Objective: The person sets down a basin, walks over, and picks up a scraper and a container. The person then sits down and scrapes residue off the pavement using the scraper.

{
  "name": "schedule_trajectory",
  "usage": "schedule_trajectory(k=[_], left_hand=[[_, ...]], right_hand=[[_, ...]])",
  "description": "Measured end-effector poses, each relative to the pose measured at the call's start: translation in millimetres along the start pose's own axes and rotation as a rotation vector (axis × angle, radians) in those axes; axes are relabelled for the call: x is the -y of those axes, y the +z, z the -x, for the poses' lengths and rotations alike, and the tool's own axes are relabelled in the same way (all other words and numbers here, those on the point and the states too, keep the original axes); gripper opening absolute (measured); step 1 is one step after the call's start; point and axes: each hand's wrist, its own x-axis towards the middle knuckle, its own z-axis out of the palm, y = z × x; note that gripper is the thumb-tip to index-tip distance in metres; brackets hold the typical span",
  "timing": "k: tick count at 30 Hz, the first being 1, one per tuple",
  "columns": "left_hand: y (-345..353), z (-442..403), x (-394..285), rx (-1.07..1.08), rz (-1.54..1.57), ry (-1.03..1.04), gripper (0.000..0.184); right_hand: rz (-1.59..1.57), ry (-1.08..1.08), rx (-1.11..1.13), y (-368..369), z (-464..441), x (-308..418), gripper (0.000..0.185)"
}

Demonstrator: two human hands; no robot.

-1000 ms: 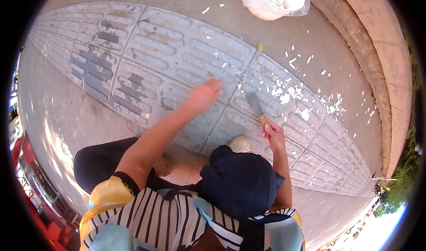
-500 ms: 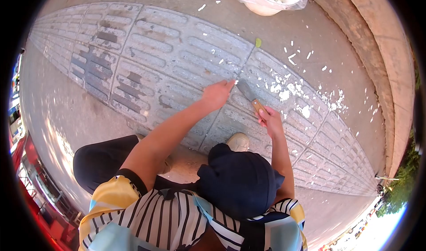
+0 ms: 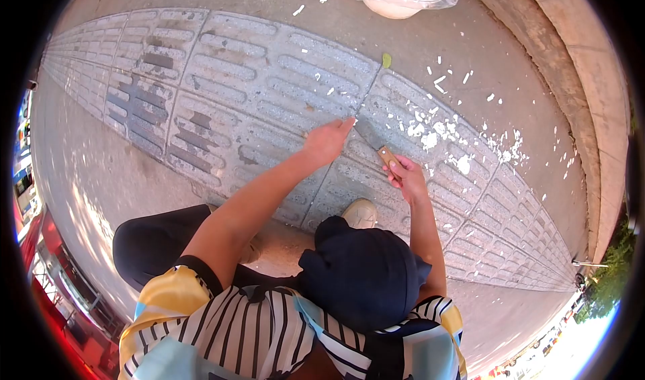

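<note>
My right hand (image 3: 406, 177) is wrapped round the wooden handle (image 3: 385, 156) of a putty knife (image 3: 367, 137). Its grey blade slants up and left, low over the grooved paving tiles, and blends into them. Fingers pinched, my left hand (image 3: 326, 143) holds a small white chip (image 3: 354, 120) at its fingertips, just beyond the blade's tip. Right of the blade, loose white flakes (image 3: 430, 140) lie scattered over the paving (image 3: 222, 71). Whether the blade touches the tile, I cannot tell.
A plastic-lined tub (image 3: 398, 8) at the top holds white pieces. A curb (image 3: 571, 51) curves along the right. A green leaf (image 3: 386, 60) lies on a tile edge. My shoe (image 3: 359, 213) and dark-clad knee (image 3: 158, 242) are close below my hands.
Both hands stay almost in place. The putty knife has tilted a little, so its blade shows narrower and fainter. The whole view has shifted slightly.
</note>
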Motion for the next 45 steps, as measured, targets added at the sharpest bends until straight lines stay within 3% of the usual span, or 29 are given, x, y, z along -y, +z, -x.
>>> schedule_trajectory(k=[11,14,17,26,35,38,45], left_hand=[[1,1,2,0.010,0.097,0.006,0.057],[13,-1,12,-0.189,0.172,0.116,0.056],[1,-1,15,-0.156,0.424,0.061,0.055],[-14,-23,53,-0.367,0.341,-0.086,0.053],[-14,-28,48,-0.376,0.334,-0.036,0.051],[-21,-25,44,-0.274,0.416,-0.106,0.050],[-57,-34,26,-0.307,0.628,-0.010,0.052]], right_hand=[[-0.011,-0.005,0.056,0,-1,-1,0.034],[-0.044,0.000,0.059,3,-2,0,0.034],[-0.063,-0.004,0.064,9,-5,5,0.034],[0.051,-0.084,0.030,51,-36,39,0.031],[0.069,-0.119,0.050,56,-44,39,0.030],[0.034,-0.111,0.069,54,-45,36,0.032],[-0.122,-0.150,0.089,60,-37,52,0.036]])
